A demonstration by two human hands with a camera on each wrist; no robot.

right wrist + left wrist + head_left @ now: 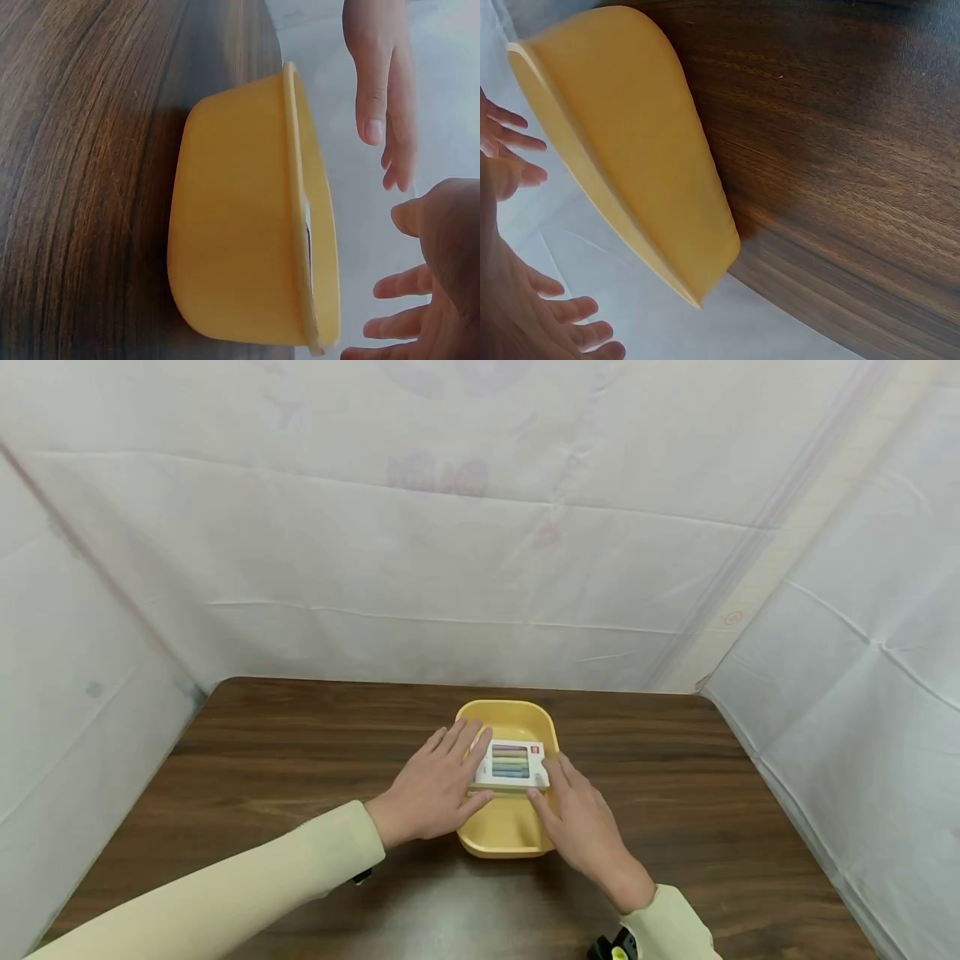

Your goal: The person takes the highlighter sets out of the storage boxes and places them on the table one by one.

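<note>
- As far as I judge, the placing of the white box (510, 763) looks done: it already lies within the outline of the yellow tub (510, 831), and I hold nothing. Little seems left, unless the box is meant to sit lower or straighter.
- My left grip (438, 787) is wide, fingers spread and thumb apart, above the tub's left side; from the head view it covers the box's left end.
- My right grip (588, 822) is wide too, fingers loosely extended over the tub's right side, close by the box's right end. The wrist views show both above the rim, clasping neither the box nor the tub.
- The box is flat and lies crosswise in the tub, about midway between the near and far ends. Its face is up, with a window (519, 762) showing a row of pastel sticks, from pinkish at the far side through yellow and green to blue at the near side. A small red mark (535, 749) sits at its far right corner.
- It appears to ride high, near rim level; I can't tell what bears it from beneath.
- The tub stands upright on the dark wooden surface (300, 752).
</note>
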